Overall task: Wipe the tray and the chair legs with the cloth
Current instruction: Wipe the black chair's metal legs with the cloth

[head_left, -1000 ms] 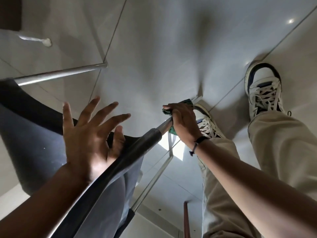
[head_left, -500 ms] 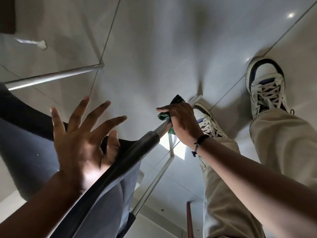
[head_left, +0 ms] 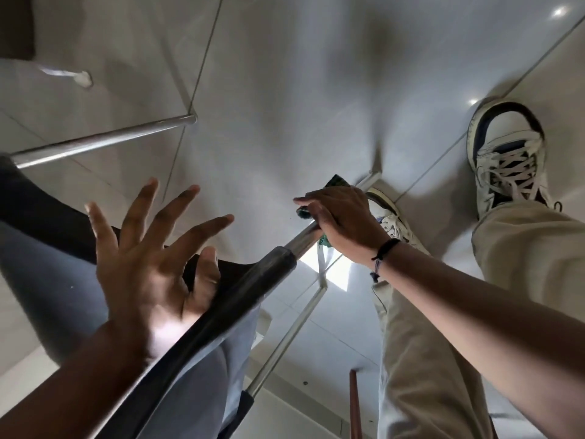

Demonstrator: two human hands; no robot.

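Observation:
A dark plastic chair (head_left: 47,248) fills the lower left, seen from above. My right hand (head_left: 338,220) is closed around a green cloth (head_left: 305,213), wrapped on the chair's front metal leg (head_left: 304,240) just below its dark socket. The cloth shows only at the hand's edges. My left hand (head_left: 152,261) hovers with spread fingers, its thumb against the chair's edge, holding nothing. A second metal leg (head_left: 104,141) slants out at upper left; a third (head_left: 285,340) runs down below the seat. No tray is in view.
My two white sneakers (head_left: 506,156) and beige trouser legs (head_left: 421,359) stand right of the chair on the glossy grey tiled floor (head_left: 285,74). A white furniture foot (head_left: 83,78) sits at upper left. A reddish-brown upright post (head_left: 355,403) rises at the bottom centre.
My right hand with the cloth has slid a little along the front leg, and more cloth shows above the fingers. My left hand shifted slightly, still spread.

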